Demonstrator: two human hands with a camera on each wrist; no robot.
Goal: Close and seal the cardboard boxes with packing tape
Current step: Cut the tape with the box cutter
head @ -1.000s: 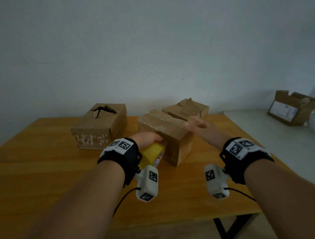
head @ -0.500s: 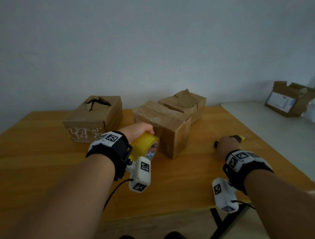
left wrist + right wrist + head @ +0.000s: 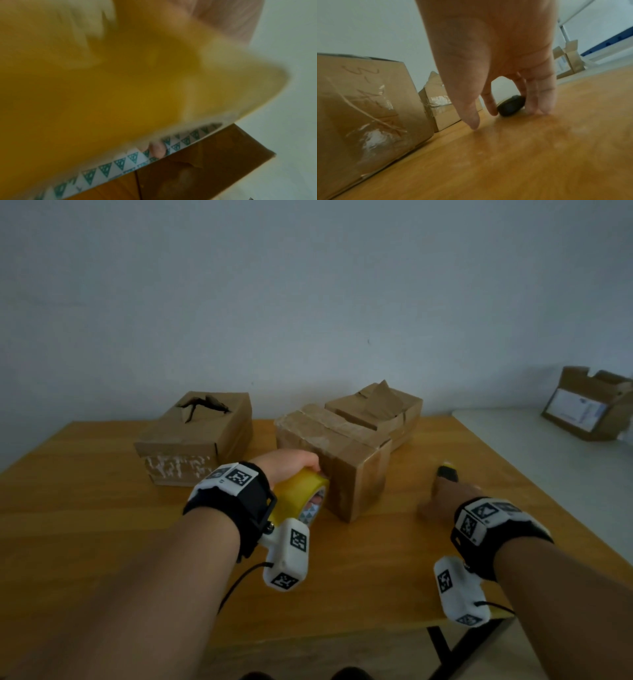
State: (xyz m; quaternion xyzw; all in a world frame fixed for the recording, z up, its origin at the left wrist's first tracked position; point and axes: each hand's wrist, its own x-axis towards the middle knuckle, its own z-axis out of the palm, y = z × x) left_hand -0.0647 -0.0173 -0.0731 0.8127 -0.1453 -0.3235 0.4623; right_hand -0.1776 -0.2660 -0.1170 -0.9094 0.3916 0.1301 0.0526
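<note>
1. Two hands are engaged. Left hand (image 3: 289, 465) is wrapped around the yellow tape roll (image 3: 301, 498), thumb tip visible inside the printed core in the left wrist view; roll is held just beside the near end face of the middle box (image 3: 334, 455).
2. Right hand (image 3: 445, 498) is down on the wooden table (image 3: 102, 508), fingers curved around a small dark tool (image 3: 511, 105) with a yellow tip, probably a cutter. Fingertips touch it on both sides; a firm lift grip is not yet evident.
3. Step in hand, as judged: fetch the cutter to sever the tape at the middle box. To do it well, keep the roll pulled taut and low against the end face so the strip does not wrinkle or lift, pinch the cutter by its body with the blade end away from the left fingers, and cut close to the roll.
4. Risk: slack tape folding onto itself; cutter sliding on the smooth tabletop.
5. Containers: middle box flaps closed, glossy tape along the top seam. Left box (image 3: 195, 436) is closed but has a torn hole in its top. Rear box (image 3: 376, 412) has flaps partly raised, old tape on its side. Contents of all three cannot be seen.
6. Fourth box (image 3: 589, 405), open, with a label, sits well apart on a white surface at right.
</note>
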